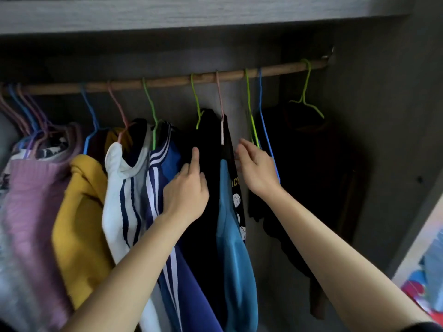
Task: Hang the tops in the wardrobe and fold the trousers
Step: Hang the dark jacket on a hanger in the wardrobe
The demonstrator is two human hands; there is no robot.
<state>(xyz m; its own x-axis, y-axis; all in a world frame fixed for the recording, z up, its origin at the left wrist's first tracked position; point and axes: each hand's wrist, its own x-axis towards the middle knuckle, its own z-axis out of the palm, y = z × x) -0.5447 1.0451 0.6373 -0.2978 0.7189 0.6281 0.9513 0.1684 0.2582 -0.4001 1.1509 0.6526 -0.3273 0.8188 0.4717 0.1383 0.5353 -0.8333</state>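
Black top with blue lining (229, 212): hangs on the pink hanger (222, 130), frame centre, on the rod (167, 80). Judged soft, light, liable to slip; take hold at the shoulders. Left hand (185, 190): index finger straight against black cloth; grip cannot be determined. Right hand (256, 164): fingers relaxed, holding nothing, beside an empty green hanger (250, 116). Striped jacket (158, 168) crowds the left side

A wooden rail (172, 80) spans the wardrobe (383, 116) under a grey shelf (191, 13). Coloured wire hangers (222, 133) hook over it, most bearing tops (81, 212).
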